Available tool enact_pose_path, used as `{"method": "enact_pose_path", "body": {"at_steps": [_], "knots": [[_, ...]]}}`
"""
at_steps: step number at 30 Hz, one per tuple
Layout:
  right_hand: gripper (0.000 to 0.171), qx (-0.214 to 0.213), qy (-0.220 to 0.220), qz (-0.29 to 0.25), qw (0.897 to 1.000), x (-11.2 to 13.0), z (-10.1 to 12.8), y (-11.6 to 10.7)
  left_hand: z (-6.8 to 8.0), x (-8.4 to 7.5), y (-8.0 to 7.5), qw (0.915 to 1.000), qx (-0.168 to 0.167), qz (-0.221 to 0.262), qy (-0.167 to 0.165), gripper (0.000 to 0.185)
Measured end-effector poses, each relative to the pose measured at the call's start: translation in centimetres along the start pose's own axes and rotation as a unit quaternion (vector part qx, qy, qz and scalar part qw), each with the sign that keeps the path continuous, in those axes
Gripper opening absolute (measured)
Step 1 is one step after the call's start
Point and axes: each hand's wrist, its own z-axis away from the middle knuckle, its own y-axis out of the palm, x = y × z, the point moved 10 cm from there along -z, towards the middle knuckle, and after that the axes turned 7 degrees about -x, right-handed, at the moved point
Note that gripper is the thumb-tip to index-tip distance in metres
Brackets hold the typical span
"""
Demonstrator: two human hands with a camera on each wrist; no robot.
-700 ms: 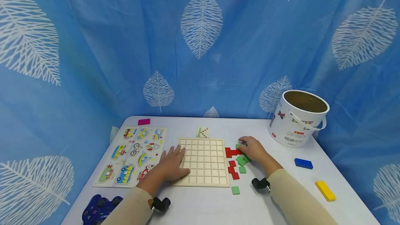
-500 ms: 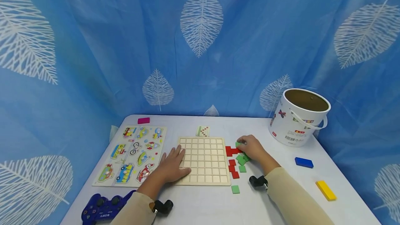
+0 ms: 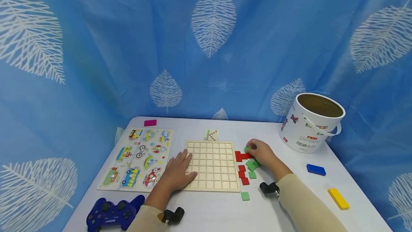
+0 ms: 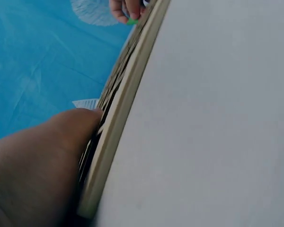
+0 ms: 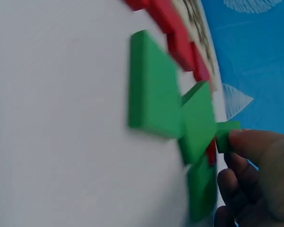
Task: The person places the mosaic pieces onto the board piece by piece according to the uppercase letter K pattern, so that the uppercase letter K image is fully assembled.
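A wooden grid board (image 3: 212,165) lies flat in the middle of the white table (image 3: 212,210). My left hand (image 3: 178,171) rests flat on the board's left edge (image 4: 114,127), fingers straight. Right of the board lie several red tiles (image 3: 242,156) and green tiles (image 3: 250,167). My right hand (image 3: 259,152) curls over the far end of that cluster and pinches a small green tile (image 3: 246,149) between its fingertips (image 5: 244,142). In the right wrist view, more green tiles (image 5: 154,87) and red tiles (image 5: 180,42) lie on the table beside that hand.
A vehicle peg puzzle (image 3: 138,158) lies left of the board, a blue game controller (image 3: 112,213) at the front left. A white bucket (image 3: 310,122) stands at the back right. A blue block (image 3: 315,169), a yellow block (image 3: 338,198), a pink block (image 3: 150,122) and a pattern card (image 3: 211,135) lie about.
The view has shifted slightly. My right hand has curled tighter around the green tile at the far end of the cluster. The left hand stays on the board.
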Motion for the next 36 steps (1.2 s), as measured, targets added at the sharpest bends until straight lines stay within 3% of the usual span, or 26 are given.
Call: {"method": "enact_pose_path", "body": {"at_steps": [5,11,14,22,28,33,36], "knots": [[0.014,-0.031,-0.025,-0.068,0.997,4.2,-0.1,0.8,0.2,-0.1,0.3,0.9998,-0.005,-0.02,0.008,0.085],[0.012,0.011,-0.083,-0.131,0.988,13.0,0.0,7.7,0.3,0.6,0.2,0.9997,-0.003,-0.022,-0.002,0.084],[0.009,0.013,-0.093,-0.133,0.987,15.5,-0.2,10.4,0.2,0.5,0.2,0.9999,-0.004,-0.015,0.002,0.084],[0.005,-0.013,-0.086,-0.114,0.99,16.6,-0.6,12.5,0.1,0.3,0.5,0.9998,-0.003,-0.016,0.007,0.084],[0.008,-0.034,-0.109,-0.051,0.992,17.4,-0.4,12.5,0.0,0.3,0.2,0.9997,-0.001,-0.022,0.005,0.085],[0.02,-0.025,-0.143,0.012,0.989,17.9,0.1,12.8,0.0,0.4,0.3,0.9997,-0.002,-0.025,0.002,0.085],[0.037,-0.003,-0.159,0.0,0.987,17.6,0.5,12.0,0.2,0.4,0.4,0.9996,0.0,-0.027,0.0,0.086]]}}
